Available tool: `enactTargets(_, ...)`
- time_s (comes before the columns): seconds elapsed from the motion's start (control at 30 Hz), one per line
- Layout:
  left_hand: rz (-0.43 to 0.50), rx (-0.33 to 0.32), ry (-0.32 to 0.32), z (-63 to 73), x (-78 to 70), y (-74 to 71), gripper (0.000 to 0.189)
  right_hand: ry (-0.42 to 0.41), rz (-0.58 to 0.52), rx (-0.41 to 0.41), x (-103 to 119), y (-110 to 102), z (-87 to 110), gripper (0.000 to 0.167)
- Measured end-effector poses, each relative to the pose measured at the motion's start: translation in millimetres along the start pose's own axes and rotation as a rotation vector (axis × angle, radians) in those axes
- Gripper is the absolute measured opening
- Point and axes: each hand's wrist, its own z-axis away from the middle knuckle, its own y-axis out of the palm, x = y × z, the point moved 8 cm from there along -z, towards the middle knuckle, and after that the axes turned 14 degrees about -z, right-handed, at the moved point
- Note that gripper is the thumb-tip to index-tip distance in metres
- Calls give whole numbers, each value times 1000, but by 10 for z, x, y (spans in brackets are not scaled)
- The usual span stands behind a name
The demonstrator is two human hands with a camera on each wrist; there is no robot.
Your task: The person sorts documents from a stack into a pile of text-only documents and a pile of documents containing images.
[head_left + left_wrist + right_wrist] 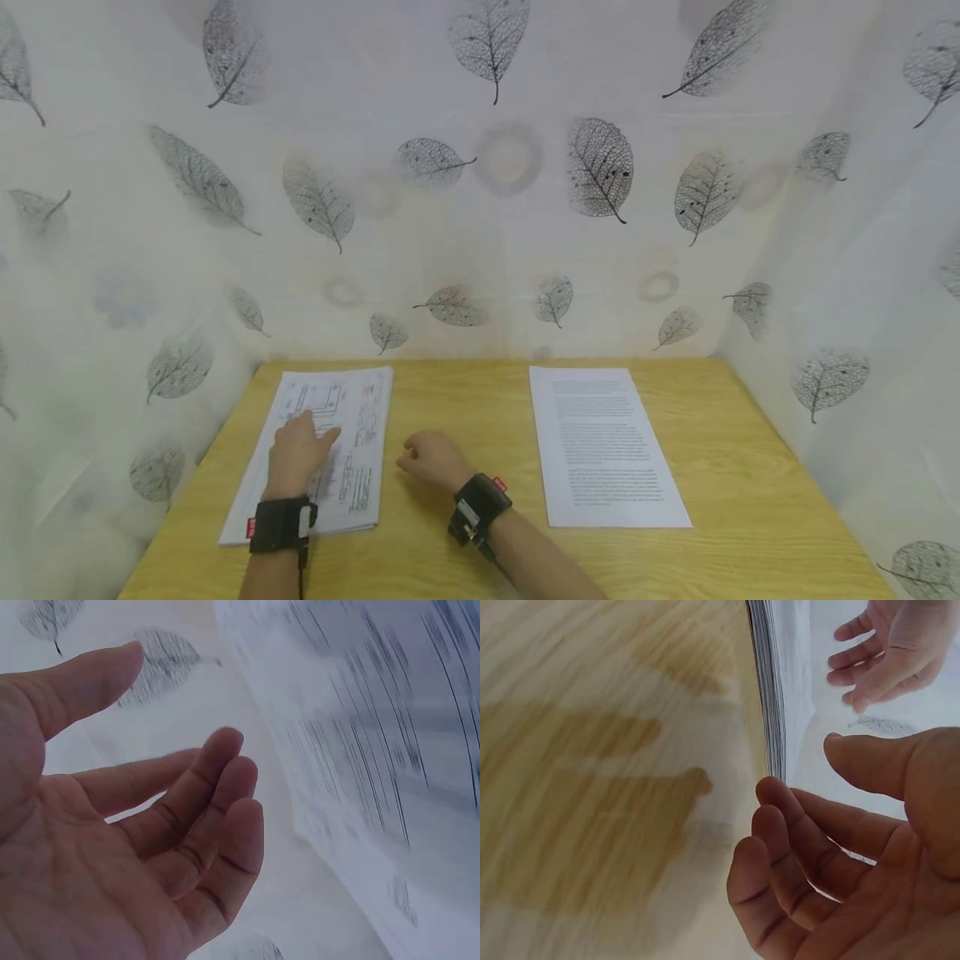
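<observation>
A thick stack of paper [258, 492] with printed line drawings lies on the left of the wooden table. Over it hovers my left hand [296, 450], thumb spread from loosely bent fingers and nothing in its grasp. In the left wrist view the printed sheet [360, 727] appears blurred beside the fingertips. My right hand [435, 460] is just right of the stack, above the bare wood, its fingers loosely curled around nothing. The right wrist view shows the stack's layered edge [769, 697] beyond those fingertips, with the left hand [900, 652] above it.
A sheet of printed text [600, 450] lies on the right half of the table [750, 500]. Leaf-patterned sheeting [480, 233] encloses the table at the back and both sides. Each wrist wears a black camera band [283, 525] with a cable.
</observation>
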Motion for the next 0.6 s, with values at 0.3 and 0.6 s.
enactTargets(0.3,-42,92,-162,7,529,-13,55,141,-118,28,-9,234,-104,30)
enactTargets(0.6,-39,173,-250,-22,716,117,68,214,-191,39,50,299,-71,26)
